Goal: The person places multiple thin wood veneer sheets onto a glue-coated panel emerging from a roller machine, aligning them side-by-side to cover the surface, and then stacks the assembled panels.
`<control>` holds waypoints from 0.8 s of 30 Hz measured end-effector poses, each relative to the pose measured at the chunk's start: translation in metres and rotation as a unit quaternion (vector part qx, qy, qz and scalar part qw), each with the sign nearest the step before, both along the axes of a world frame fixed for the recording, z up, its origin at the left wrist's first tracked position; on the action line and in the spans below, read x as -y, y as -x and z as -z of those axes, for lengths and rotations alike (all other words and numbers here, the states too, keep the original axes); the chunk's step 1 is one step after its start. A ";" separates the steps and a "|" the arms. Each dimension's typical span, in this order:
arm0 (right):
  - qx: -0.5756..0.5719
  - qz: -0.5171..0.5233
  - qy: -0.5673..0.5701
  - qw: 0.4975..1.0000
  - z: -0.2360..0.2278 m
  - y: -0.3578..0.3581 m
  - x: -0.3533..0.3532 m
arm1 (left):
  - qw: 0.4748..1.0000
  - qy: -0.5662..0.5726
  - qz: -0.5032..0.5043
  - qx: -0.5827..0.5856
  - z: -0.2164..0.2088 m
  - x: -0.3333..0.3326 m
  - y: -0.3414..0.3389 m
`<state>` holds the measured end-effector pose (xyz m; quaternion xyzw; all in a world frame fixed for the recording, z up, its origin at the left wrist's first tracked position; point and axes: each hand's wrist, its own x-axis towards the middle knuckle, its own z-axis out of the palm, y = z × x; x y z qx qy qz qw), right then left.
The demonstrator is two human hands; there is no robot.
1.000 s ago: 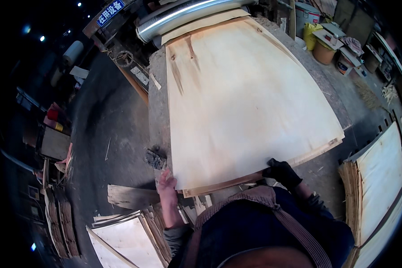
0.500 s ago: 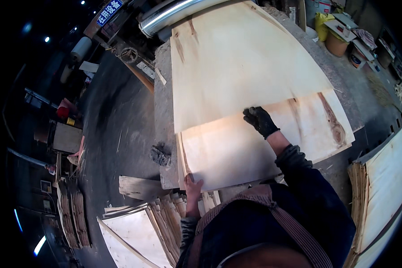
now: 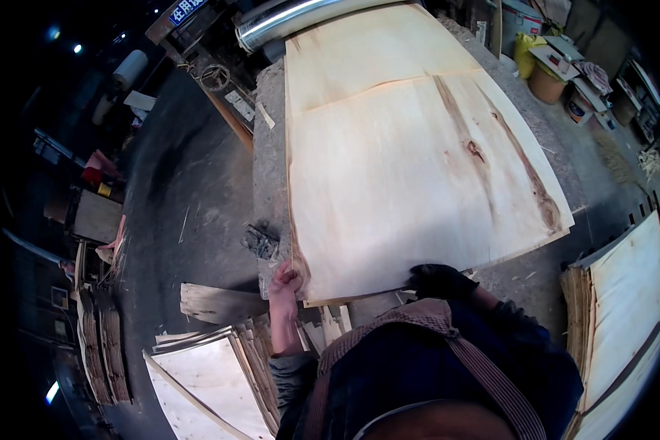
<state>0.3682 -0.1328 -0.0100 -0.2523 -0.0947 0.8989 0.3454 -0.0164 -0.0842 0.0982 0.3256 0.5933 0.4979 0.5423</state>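
Pale wood veneer sheets (image 3: 389, 169) with brown streaks and knots lie overlapped on a grey work surface in front of me. The far edge of the top sheet crosses the stack as a slightly wavy line. At the near left corner my bare left hand (image 3: 284, 281) is closed, its curled fingers pinching the sheet's edge. My right hand (image 3: 441, 281), in a black glove, is at the near edge, close to my body. Its fingers are dark and partly hidden, so their grip is unclear.
A shiny metal roller (image 3: 301, 26) spans the far end. A crumpled dark glove (image 3: 260, 240) lies left of the sheets. Veneer stacks stand at lower left (image 3: 205, 381) and right (image 3: 623, 308). Buckets and a yellow bag (image 3: 529, 55) are at far right.
The top sheet's far edge now lies much farther from me. My right hand has come back from mid-sheet to the near edge. My left hand has shifted slightly left and away.
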 end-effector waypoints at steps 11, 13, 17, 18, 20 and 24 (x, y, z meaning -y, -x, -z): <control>-0.012 0.022 -0.013 1.000 0.009 -0.032 0.026 | 0.990 -0.108 -0.037 0.077 -0.092 0.003 -0.019; 0.136 0.013 -0.144 0.980 0.026 -0.032 0.026 | 0.990 -0.103 -0.045 0.080 -0.090 0.001 -0.016; 0.359 -0.004 -0.357 0.863 0.048 -0.026 0.016 | 0.992 -0.080 -0.093 0.042 -0.053 -0.006 0.002; 0.375 -0.003 -0.380 0.846 0.046 -0.025 0.011 | 0.991 -0.077 -0.105 0.024 -0.035 -0.009 0.010; 0.282 0.018 -0.320 0.904 0.013 -0.015 -0.012 | 0.994 -0.022 -0.093 -0.053 -0.014 -0.007 0.006; 0.107 0.121 -0.046 0.986 -0.033 0.003 -0.068 | 0.932 0.073 0.050 -0.352 0.069 0.001 0.007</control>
